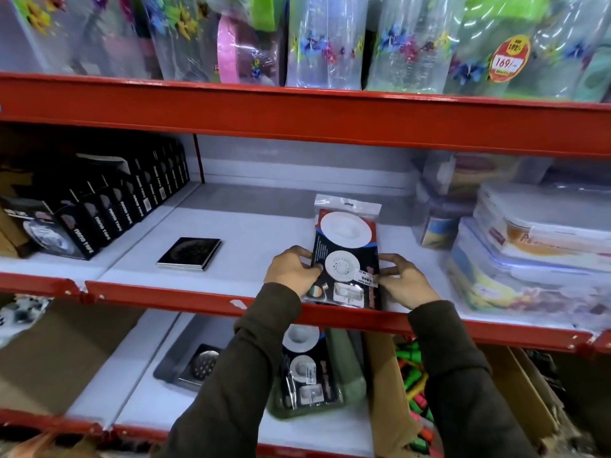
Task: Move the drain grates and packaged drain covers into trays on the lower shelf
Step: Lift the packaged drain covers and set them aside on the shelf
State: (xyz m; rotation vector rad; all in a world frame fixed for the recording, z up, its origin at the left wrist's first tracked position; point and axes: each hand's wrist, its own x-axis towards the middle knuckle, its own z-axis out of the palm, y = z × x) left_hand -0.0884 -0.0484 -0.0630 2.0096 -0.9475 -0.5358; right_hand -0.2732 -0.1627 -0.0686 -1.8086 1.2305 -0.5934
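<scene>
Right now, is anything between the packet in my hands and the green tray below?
Yes. The red shelf edge crosses between the packet, held by both hands, and the green tray, which already holds a packet.

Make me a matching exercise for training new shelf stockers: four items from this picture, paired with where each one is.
Items:
1. packaged drain cover
2. square drain grate
3. round-holed drain grate
4. second drain cover pack

Places:
A. in the grey tray, lower shelf
B. lying loose on the middle shelf
C. in the green tray, lower shelf
D. held in both hands

Pairs: 1-D, 2-B, 3-A, 4-C
</scene>
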